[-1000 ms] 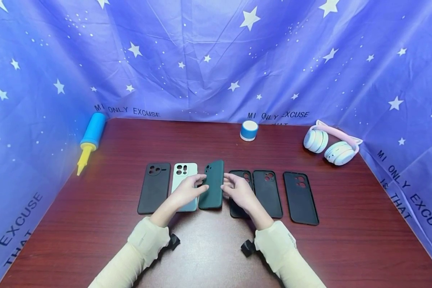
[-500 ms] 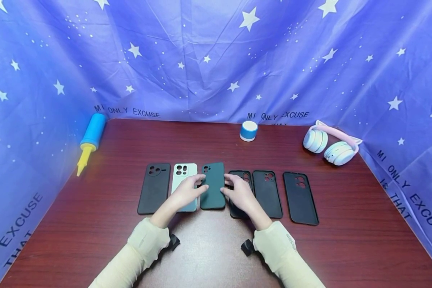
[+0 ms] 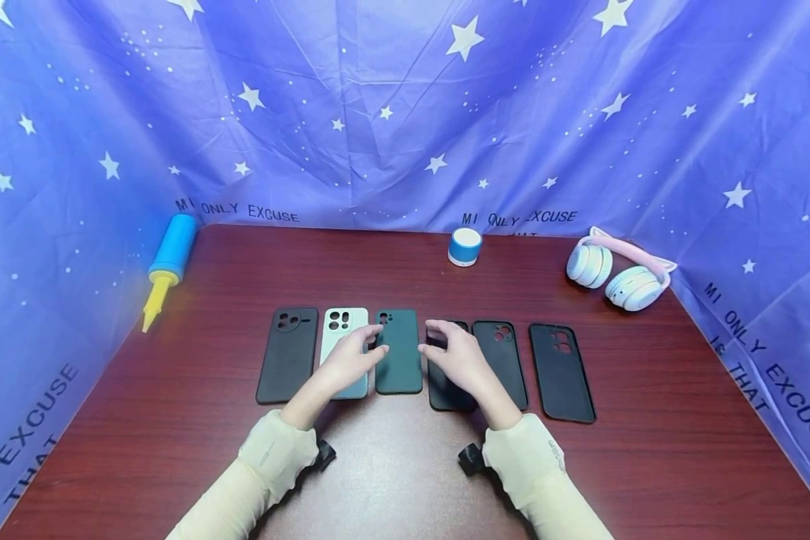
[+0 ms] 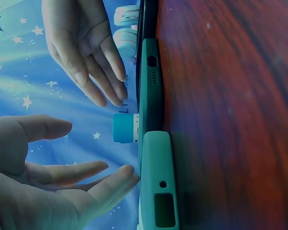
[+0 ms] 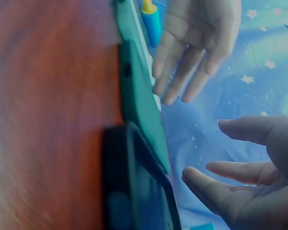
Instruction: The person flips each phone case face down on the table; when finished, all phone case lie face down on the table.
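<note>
A dark green phone case [image 3: 400,364] lies flat, back up, in the middle of the row. My left hand [image 3: 351,358] is over the pale phone case [image 3: 329,346], its fingertips near the green case's left edge. On the other side, my right hand [image 3: 460,358] hovers over a black phone case [image 3: 445,390] lying inner side up, which it partly hides. Both hands are empty, with relaxed, spread fingers. In the right wrist view, the right hand [image 5: 245,177] shows apart from the cases. At the row's left end is a dark phone case [image 3: 286,364], back up.
Two more black cases, a middle one [image 3: 506,364] and an outer one [image 3: 563,375], lie inner side up on the right. Behind stand a blue-and-white cylinder [image 3: 465,247] and headphones [image 3: 621,270]. A blue and yellow hand pump [image 3: 172,259] lies at the left edge.
The green phone case, tilted up between both hands a second ago, has come down flat on the table. My right hand has let go and drawn slightly right; the left hand has barely moved.
</note>
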The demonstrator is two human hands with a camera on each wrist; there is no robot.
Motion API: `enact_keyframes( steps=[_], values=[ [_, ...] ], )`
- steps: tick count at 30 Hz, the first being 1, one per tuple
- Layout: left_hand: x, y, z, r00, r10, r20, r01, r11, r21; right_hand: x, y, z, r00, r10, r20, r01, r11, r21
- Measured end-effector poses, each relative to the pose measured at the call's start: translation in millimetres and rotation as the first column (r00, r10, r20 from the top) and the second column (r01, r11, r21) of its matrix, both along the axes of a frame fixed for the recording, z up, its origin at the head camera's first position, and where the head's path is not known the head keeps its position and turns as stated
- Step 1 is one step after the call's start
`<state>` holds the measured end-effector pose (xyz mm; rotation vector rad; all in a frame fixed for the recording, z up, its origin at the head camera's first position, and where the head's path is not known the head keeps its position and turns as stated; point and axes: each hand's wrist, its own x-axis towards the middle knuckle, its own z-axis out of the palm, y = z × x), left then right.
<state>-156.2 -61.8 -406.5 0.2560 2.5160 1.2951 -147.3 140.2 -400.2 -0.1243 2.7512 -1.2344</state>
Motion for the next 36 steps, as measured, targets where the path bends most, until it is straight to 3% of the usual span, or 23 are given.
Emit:
enact_keyframes(
  steps=[10, 20, 26, 36],
  values=[
    [1.2, 16.1, 2.9, 0.999, -0.042, -0.028, 0.044, 0.996, 0.079, -3.2, 28, 3.6, 0.999, -0.025, 0.025, 0.024, 0.999, 0.020],
    [-1.1, 33.4, -1.3, 0.987, -0.157, -0.008, 0.157, 0.980, 0.120, 2.7, 49, -1.1, 0.997, -0.038, 0.064, 0.036, 0.999, 0.033],
    [-2.0, 41.3, 0.4, 0.976, -0.217, 0.005, 0.216, 0.973, 0.078, 6.0, 54, -3.1, 0.996, -0.048, 0.077, 0.044, 0.998, 0.045],
    [-3.6, 51.1, 4.1, 0.968, -0.244, 0.050, 0.242, 0.969, 0.045, 6.4, 56, -6.1, 0.996, -0.039, 0.075, 0.035, 0.998, 0.052]
  ],
)
